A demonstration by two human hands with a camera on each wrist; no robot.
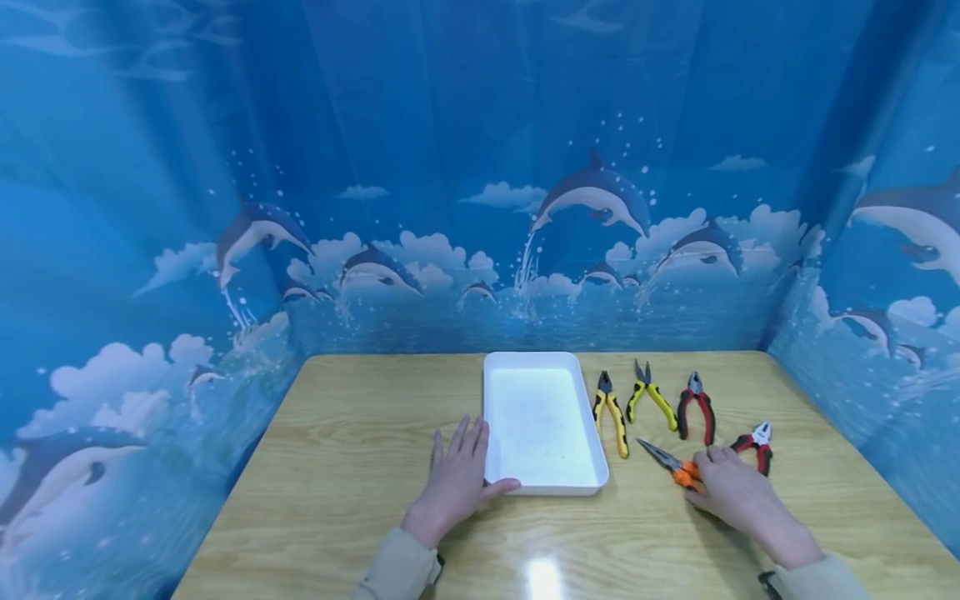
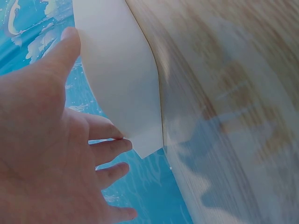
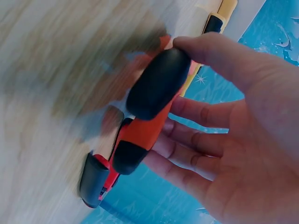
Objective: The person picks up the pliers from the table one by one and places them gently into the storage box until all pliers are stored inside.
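A white rectangular tray [image 1: 536, 425] lies on the table. My left hand [image 1: 455, 475] rests against its left side and near left corner, fingers spread and fairly straight, the thumb along the near rim. In the left wrist view, the fingertips and thumb meet the tray's outer wall [image 2: 119, 70]. To the right, my right hand [image 1: 735, 492] grips the long-nose pliers [image 1: 686, 477] by their orange and black handles, the jaws pointing toward the tray. In the right wrist view, thumb and fingers [image 3: 201, 114] curl about the handles [image 3: 149, 126], close over the wood.
Yellow-handled combination pliers [image 1: 613, 417] lie beside the tray, with yellow-handled long-nose pliers [image 1: 648, 396] farther right. Red-and-black pliers [image 1: 696, 408] and red-handled cutters [image 1: 759, 442] lie behind my right hand. A blue dolphin-print curtain [image 1: 420, 167] stands along the table's back edge.
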